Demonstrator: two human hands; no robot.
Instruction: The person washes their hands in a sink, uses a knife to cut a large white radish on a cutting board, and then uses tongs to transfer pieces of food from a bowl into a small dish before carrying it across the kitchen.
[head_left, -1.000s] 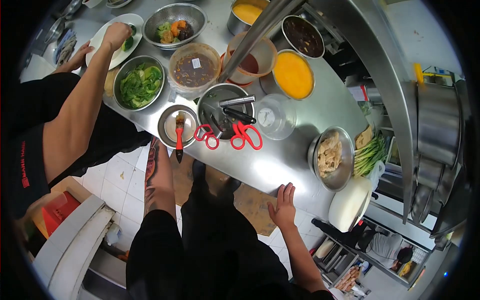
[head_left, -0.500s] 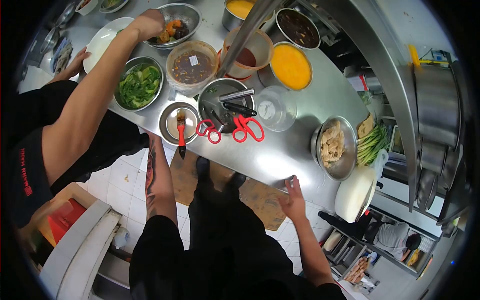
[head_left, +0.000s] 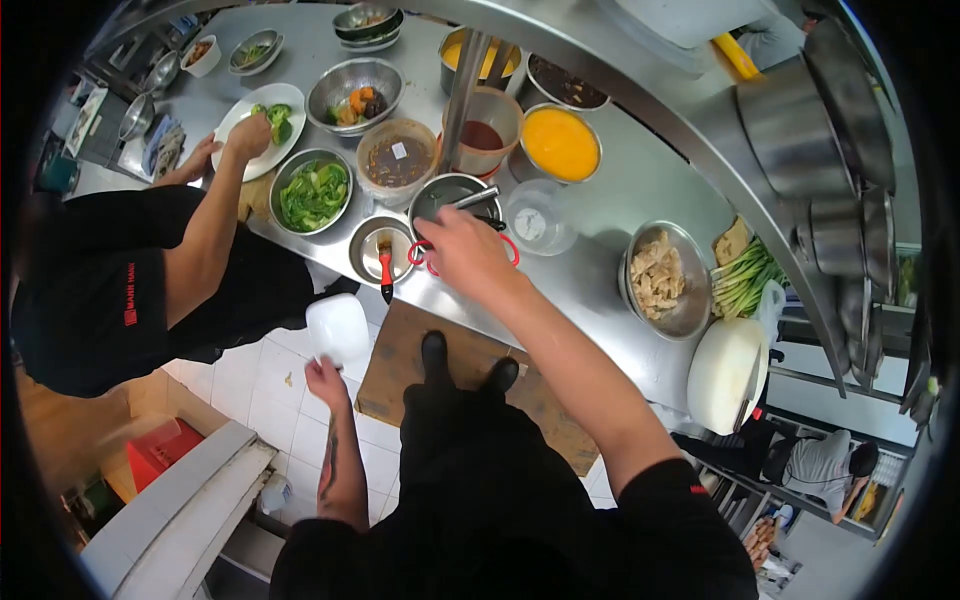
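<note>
A small white dish is gripped at its near edge by my left hand, below the counter's front edge. Above the steel tool pot, my right hand covers part of the red-handled scissors; its fingertips are hidden, so what they hold cannot be made out. A silver-handled tool leans in that pot. Just left of it, a red brush rests in a shallow steel bowl.
A co-worker's hand is over greens on a white plate at the left. Bowls of leafy greens and pale strips stand on the steel counter. A metal post rises behind the pot.
My left hand has come into view with the white dish. My right hand has moved left and up to the tool pot. The co-worker's hand has moved from the steel bowl to the plate.
</note>
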